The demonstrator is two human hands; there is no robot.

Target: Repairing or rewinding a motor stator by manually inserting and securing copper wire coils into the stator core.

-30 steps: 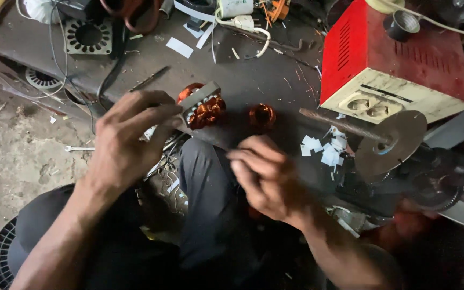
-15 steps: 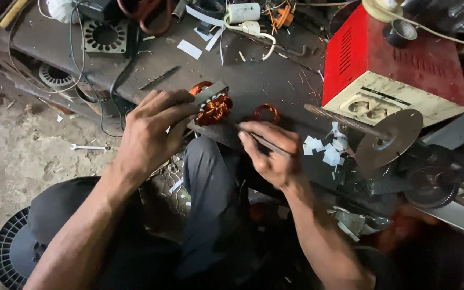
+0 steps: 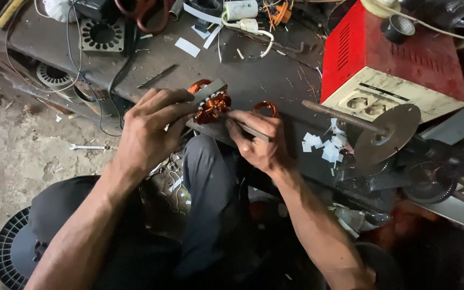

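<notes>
1. Stator core with copper windings (image 3: 210,106): we find it at the near edge of the worktop (image 3: 253,80), centre of the scene, its metal body running from near-left to far-right, the orange-brown coils bulging toward our right hand.
2. Left hand (image 3: 149,126): it comes in from the left and grasps the stator, fingers wrapped over its top and left end.
3. Right hand (image 3: 259,140): it lies just right of the stator, clenched round a thin flat metal strip (image 3: 248,129), whose long axis points left and slightly far, its tip touching the windings. Both hands sit equally close; the right one meets the coil side.
4. Loose copper coil (image 3: 265,107): just beyond the right hand, on the worktop.
5. Red and cream electrical box (image 3: 398,59): far right, well apart from the hands.
6. Threaded rod with metal disc (image 3: 385,137): right of the right hand, near it, rod pointing left.
7. White paper scraps (image 3: 323,147): between hand and disc.
8. Room: a cluttered dark worktop, dirt floor (image 3: 22,145) on the left with a small spanner (image 3: 89,146).
</notes>
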